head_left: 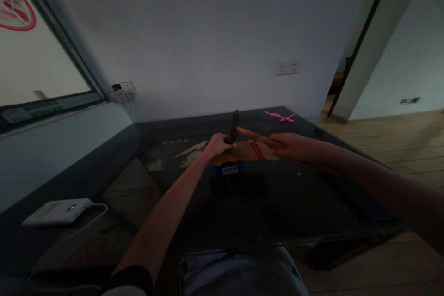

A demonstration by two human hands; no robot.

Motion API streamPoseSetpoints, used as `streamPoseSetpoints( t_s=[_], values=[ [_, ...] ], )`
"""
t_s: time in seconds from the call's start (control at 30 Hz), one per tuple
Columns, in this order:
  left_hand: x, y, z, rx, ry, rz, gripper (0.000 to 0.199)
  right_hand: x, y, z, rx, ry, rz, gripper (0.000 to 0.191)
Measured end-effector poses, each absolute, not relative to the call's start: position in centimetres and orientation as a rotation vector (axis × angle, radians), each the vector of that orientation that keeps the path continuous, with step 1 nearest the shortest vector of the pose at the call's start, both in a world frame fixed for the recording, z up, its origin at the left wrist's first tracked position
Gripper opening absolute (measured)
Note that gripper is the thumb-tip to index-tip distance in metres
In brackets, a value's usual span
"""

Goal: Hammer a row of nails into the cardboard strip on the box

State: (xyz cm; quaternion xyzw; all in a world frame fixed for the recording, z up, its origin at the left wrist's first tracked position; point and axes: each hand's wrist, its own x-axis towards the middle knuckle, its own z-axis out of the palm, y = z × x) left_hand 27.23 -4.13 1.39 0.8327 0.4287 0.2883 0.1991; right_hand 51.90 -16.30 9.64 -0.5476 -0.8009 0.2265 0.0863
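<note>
My right hand (pixel 289 145) is wrapped round the wooden handle of a hammer (pixel 255 136). The dark hammer head stands upright just beside the fingertips of my left hand (pixel 219 144). Those fingertips are pinched together; whatever is between them, if anything, is too small and dark to make out. Beneath both hands lies a flat tan piece with printed text and a red band (pixel 248 150); its material is unclear. It rests on a blue box (pixel 229 169) with a white label. A thin light-coloured stick or nail (pixel 230 187) lies on the dark table (pixel 263 212) in front of the box.
A white power bank (pixel 57 212) with a cable lies at the table's left. A pink ribbon (pixel 286 118) is near the back right corner. The wall with sockets (pixel 287 68) rises behind the table. A window (pixel 45 55) is on the left.
</note>
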Motion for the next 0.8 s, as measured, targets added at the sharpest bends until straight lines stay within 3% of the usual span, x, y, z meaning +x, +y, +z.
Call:
streamPoseSetpoints(
  t_s=[0.8],
  values=[
    [27.19,-4.03,1.38,2.300,1.188,0.793,0.022,52.21,-16.11,9.11,-1.634,-2.364,0.707,0.013]
  ],
)
